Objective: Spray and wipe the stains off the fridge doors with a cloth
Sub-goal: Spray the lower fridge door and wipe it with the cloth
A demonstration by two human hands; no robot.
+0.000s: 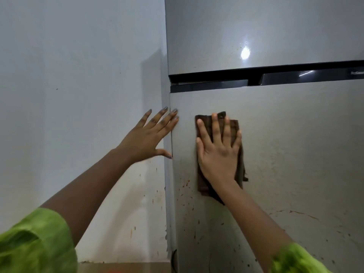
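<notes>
Lettering at the dark strip's (256,77) right end is too small to read. Right hand (218,152), fingers spread flat, presses a brown cloth (239,166) onto the lower fridge door (295,154) (reddish stains (186,184) below). Left hand (149,136), open, touches the door's edge.

wall (78,75): pale, plain, left half of frame | lower part speckled with reddish splatter (152,200) | floor (122,267): tan strip, bottom centre
</notes>
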